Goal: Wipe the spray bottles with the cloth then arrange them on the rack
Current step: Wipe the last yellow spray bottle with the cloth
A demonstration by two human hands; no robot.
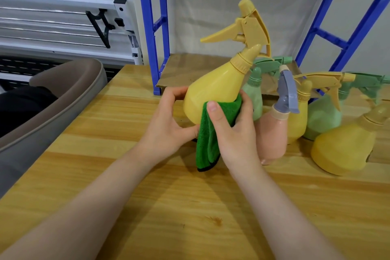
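Left grip [168,120] curls round the base of the yellow bottle [213,91], tilted above the table [105,175]; right grip [232,131] presses the green cloth [207,143] to its lower side. Other bottles [322,118] crowd just right, before the blue rack [157,48]

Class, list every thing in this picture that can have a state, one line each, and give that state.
Yellow spray bottle: tilted, held, being wiped.
Green cloth: folded, pressed on the bottle.
Left hand: grips the bottle's base.
Right hand: holds the cloth.
Pink bottle: on the table.
Rack shelf: no bottles visible on it.
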